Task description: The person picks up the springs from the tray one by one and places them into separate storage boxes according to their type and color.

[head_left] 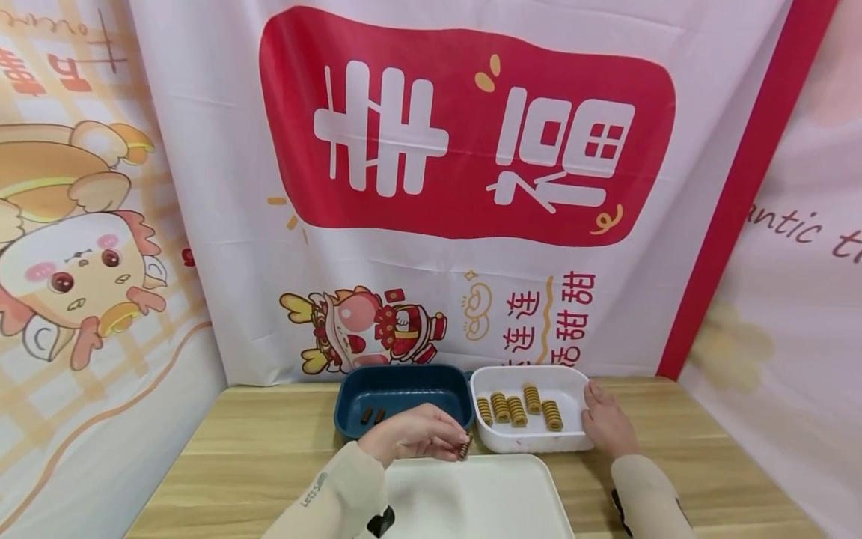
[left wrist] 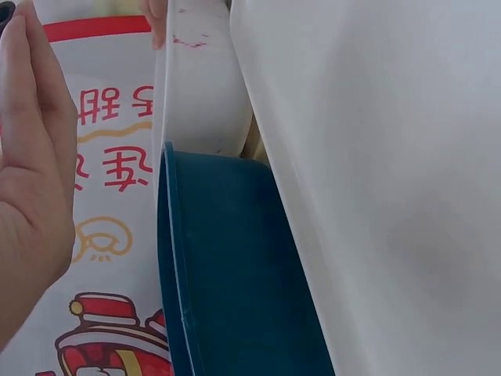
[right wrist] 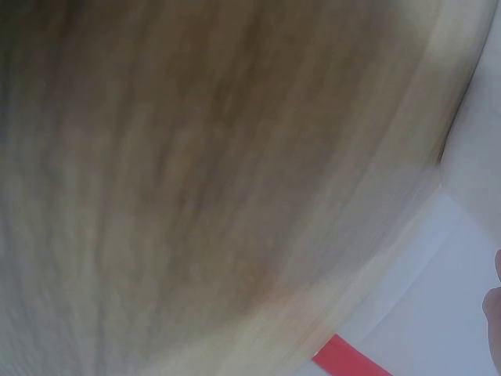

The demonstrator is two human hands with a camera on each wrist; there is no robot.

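Note:
My left hand [head_left: 420,436] pinches a small dark brown ribbed roll [head_left: 465,448] between fingertips and thumb, near the front left corner of the white container [head_left: 539,443]. In the left wrist view, one dark round end of the roll [left wrist: 6,13] shows at the fingertips. Several yellow-brown ribbed rolls [head_left: 515,411] stand or lie inside the white container. My right hand [head_left: 608,423] holds that container at its right rim. To the left is a dark blue container [head_left: 404,373] with two dark brown rolls [head_left: 367,415] in view; my left hand hides part of its front.
A white tray [head_left: 485,498] lies in front of the two containers, partly under my left arm. All stand on a wood-grain table [head_left: 222,464]. A printed cloth [head_left: 465,254] hangs right behind the containers, with more printed cloth at both sides.

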